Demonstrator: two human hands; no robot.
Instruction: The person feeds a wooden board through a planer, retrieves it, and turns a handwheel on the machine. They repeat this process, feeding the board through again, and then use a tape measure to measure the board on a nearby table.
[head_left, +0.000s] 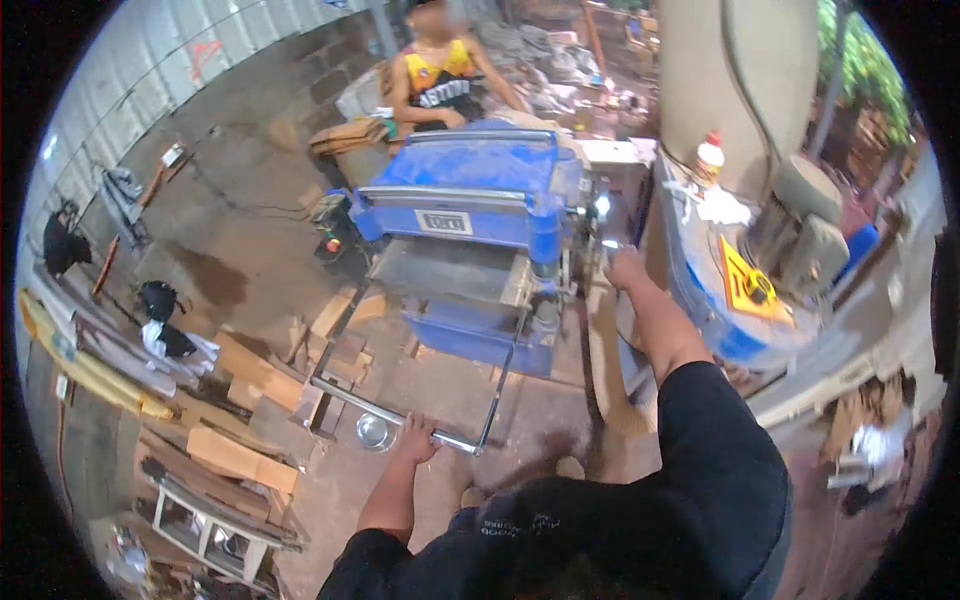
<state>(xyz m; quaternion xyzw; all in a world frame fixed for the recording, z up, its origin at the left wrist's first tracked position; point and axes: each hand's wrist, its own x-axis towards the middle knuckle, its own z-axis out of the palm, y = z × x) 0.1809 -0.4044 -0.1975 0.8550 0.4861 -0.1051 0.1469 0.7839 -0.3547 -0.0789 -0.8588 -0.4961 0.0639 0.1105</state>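
Blue machine (465, 185) sits on the floor (540, 410). Left hand (417, 440) clamped on the front bar (365, 402), near its right end. Right hand (625, 268) by machine's right edge, can't tell its grip. 1 co-worker (445, 88) at far edge.

Left hand (418, 440) on metal bar (364, 402)

one planer (485, 215), one bottle (709, 160), one bowl (374, 431)

A moderate, soft light is spread over the scene, and the leaves (866, 62) are lit brighter. White glare (602, 206) is seen at the blue machine (480, 160). Edges are strongly curved, corners blackened.
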